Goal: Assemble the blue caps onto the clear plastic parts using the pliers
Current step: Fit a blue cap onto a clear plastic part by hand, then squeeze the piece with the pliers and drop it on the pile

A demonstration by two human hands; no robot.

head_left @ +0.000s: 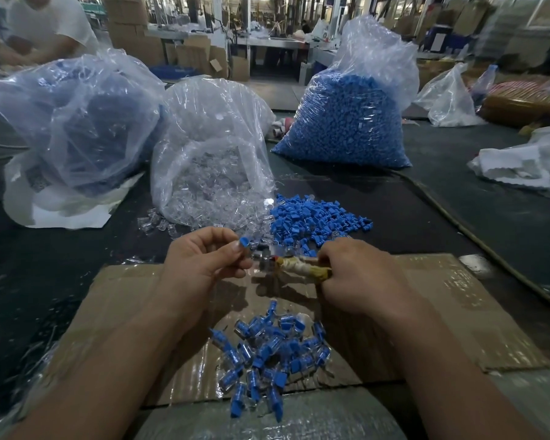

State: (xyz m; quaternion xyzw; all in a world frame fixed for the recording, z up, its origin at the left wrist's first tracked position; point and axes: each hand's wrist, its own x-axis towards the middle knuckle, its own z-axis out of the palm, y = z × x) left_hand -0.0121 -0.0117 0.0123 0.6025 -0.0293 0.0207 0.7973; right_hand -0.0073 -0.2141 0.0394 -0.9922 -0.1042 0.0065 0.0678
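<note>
My left hand [204,258] pinches a clear plastic part with a blue cap [244,242] on top, held between thumb and fingers. My right hand [359,274] grips the tape-wrapped handles of the pliers [296,265], whose metal jaws point left, close to the held part. A loose pile of blue caps [315,217] lies just beyond my hands. Clear parts [210,188] spill from an open transparent bag. A heap of assembled pieces [270,347] lies on the cardboard sheet [442,312] between my forearms.
A full bag of blue caps [346,122] stands at the back right, another large plastic bag [77,122] at the back left. Crumpled white plastic [521,163] lies to the right. A person in a white shirt [51,23] sits at the far left. A cord [477,239] crosses the dark table.
</note>
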